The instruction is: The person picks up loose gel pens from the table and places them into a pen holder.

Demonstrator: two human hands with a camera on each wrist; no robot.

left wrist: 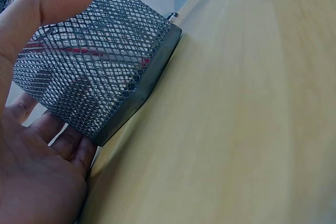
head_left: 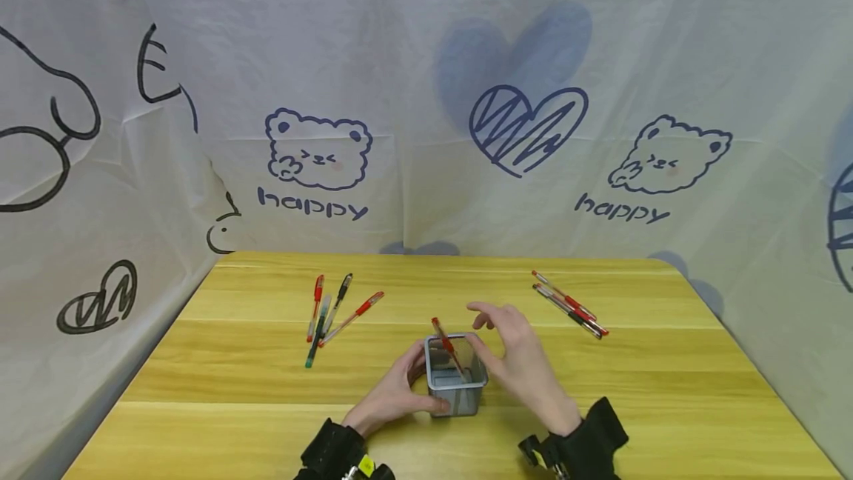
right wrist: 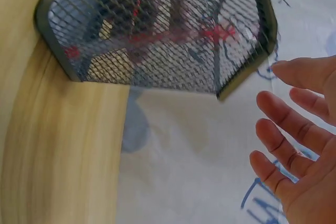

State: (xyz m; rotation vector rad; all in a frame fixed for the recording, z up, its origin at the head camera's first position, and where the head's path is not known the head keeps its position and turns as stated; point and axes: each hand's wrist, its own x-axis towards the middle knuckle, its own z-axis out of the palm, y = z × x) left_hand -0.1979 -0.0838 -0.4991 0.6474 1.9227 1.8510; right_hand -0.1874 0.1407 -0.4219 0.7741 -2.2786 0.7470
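Left hand (head_left: 393, 400) is clamped on a mesh pen holder (head_left: 463, 400), its thumb on the front wall and other fingers around the left side. This holder stands upright on the tabletop (head_left: 226, 421), and inside it leans 1 red pen (head_left: 447, 347), the upper end above the rim. The right hand (head_left: 523, 361) has its fingers apart; its thumb is near the rim, but whether they touch cannot be told. Farther left lie 4 pens (head_left: 318, 332): 2 red, 1 black, 1 green. Farther right lie red and black pens (head_left: 573, 314). Behind hangs a pale cloth (head_left: 426, 161) with drawn bears and hearts.
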